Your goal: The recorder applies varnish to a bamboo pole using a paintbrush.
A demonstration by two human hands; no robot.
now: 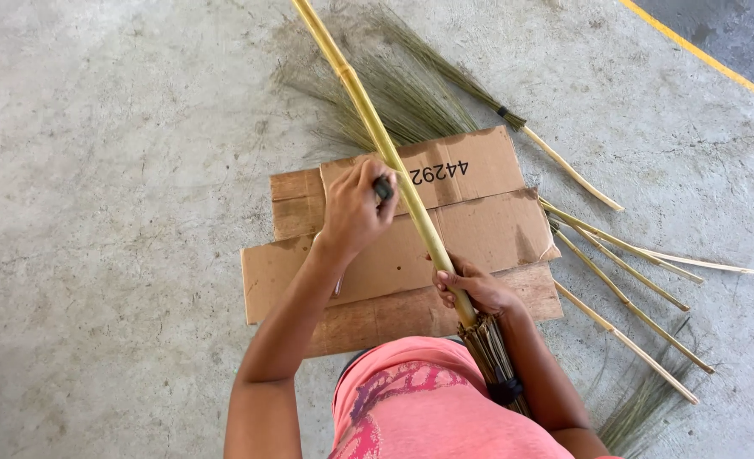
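The left hand [353,208] is closed around a small dark tool [383,188] and presses it against the long bamboo stick [394,161]. The right hand [472,287] grips the stick low down, just above the tied grass bundle [494,361]. It looks like the stick is being scraped or trimmed, so the right hand must hold it steady. Flat cardboard [487,229] lies under the hands. More sticks [623,280] lie on the floor to the right.

Grey concrete floor [113,170] fills frame, rough, scuffed, faint hairline cracks at left and right. Yellow painted line [700,53] crosses upper right corner diagonally; darker floor beyond it. Even daylight, soft shadows.
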